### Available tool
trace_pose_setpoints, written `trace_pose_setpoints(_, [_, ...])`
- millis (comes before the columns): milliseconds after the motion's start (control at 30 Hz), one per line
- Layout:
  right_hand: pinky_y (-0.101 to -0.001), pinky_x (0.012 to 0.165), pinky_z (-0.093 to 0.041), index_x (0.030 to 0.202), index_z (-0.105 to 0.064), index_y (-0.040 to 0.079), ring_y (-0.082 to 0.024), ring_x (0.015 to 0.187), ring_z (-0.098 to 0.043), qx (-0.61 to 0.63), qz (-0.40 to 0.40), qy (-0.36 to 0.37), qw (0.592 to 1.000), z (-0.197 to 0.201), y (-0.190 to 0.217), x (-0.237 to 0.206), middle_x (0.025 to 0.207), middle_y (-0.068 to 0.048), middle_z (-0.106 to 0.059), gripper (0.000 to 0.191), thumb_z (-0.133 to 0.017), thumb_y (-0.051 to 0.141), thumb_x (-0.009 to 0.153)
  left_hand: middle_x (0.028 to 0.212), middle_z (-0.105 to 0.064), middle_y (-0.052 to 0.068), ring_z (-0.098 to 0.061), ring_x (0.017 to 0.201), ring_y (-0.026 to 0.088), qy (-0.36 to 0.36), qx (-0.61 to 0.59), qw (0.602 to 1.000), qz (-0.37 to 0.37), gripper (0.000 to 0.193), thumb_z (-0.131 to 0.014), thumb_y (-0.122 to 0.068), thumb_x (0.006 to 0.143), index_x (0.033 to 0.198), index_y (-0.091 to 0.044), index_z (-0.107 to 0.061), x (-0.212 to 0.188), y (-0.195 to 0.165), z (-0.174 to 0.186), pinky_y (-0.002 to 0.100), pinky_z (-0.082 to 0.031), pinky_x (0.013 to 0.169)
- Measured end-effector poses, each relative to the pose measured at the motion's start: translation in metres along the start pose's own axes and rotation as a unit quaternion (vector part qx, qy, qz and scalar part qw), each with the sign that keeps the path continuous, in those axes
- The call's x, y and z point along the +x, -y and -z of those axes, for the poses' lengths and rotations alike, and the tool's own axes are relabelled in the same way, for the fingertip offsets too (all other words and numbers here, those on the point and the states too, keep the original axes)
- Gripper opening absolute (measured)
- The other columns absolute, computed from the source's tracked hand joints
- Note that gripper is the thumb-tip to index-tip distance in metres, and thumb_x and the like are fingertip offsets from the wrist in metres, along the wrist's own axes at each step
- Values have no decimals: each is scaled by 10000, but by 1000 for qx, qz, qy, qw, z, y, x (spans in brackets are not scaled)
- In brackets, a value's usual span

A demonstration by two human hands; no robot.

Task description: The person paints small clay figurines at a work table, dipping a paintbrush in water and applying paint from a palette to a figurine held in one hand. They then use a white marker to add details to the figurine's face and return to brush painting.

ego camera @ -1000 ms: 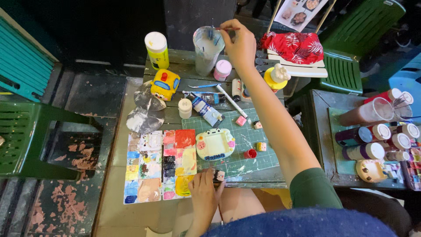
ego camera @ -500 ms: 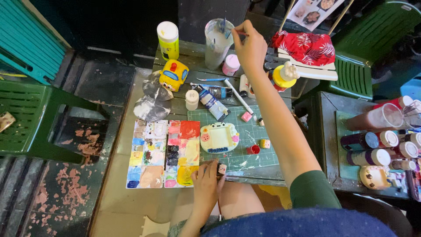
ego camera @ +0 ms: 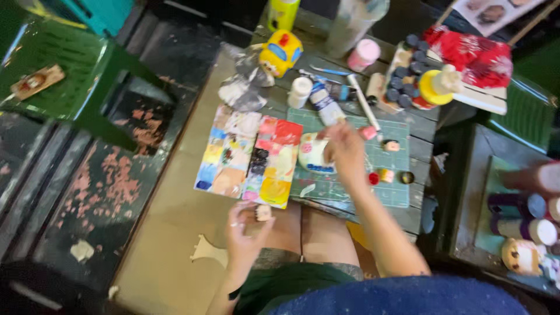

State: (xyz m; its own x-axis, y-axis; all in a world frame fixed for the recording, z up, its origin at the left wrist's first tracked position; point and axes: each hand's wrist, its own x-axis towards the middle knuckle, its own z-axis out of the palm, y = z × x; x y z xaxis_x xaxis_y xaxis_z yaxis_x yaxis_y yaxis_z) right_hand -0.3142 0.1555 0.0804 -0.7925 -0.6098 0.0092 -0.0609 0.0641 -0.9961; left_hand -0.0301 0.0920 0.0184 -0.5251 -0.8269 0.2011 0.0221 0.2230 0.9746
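Pale small figure pinched in your left hand above your lap, your right hand over the white figurine on the green mat, grip blurred, beside the colourful palette.

Two hands show: left hand, right hand. One paint-smeared palette lies on the worktop, beside one white figurine, one yellow toy car, and one pink jar.

Beside your green cutting mat lies a palette patched red, yellow, blue and pink; beyond it, a yellow toy car.
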Motion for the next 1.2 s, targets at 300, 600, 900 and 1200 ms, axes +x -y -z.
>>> trace_pose_setpoints(300, [-212, 503, -452, 1032, -605, 58, -34, 579, -584, -36, -10, 116, 993, -118, -56, -66, 812, -2, -709, 91, -651, 129, 998, 1344, -558, 106, -622, 1173, 173, -171, -92, 974, 118, 592, -779, 87, 790, 1292, 3, -478, -17, 38, 101, 277, -555, 860])
trace_pose_setpoints(600, [-241, 566, -455, 1031, -649, 80, -66, 624, -602, -195, 68, 152, 967, -124, -31, -70, 768, -10, -679, 76, -658, 151, 1004, 1369, -556, 113, -619, 1240, 205, -191, -209, 956, 75, 516, -727, 165, 843, 1285, 8, -512, 0, 50, 99, 332, -549, 1015])
trace_pose_setpoints(900, [-268, 570, -476, 1018, -655, 88, -78, 641, -638, -210, 84, 144, 963, -126, -20, -69, 776, -32, -696, 84, -670, 168, 997, 1333, -538, 117, -622, 1311, 268, -150, -226, 961, 53, 456, -728, 181, 856, 1192, -18, -492, 10, 40, 95, 365, -547, 1045])
trace_pose_setpoints(1200, [-287, 502, -419, 1000, -664, 71, -108, 511, -573, -257, 57, 122, 957, -133, -18, -64, 730, -51, -709, 130, -660, 200, 993, 1322, -592, 126, -627, 1255, 259, -140, -252, 955, 70, 477, -742, 145, 832, 1247, 0, -556, 4, 57, 90, 382, -543, 1033])
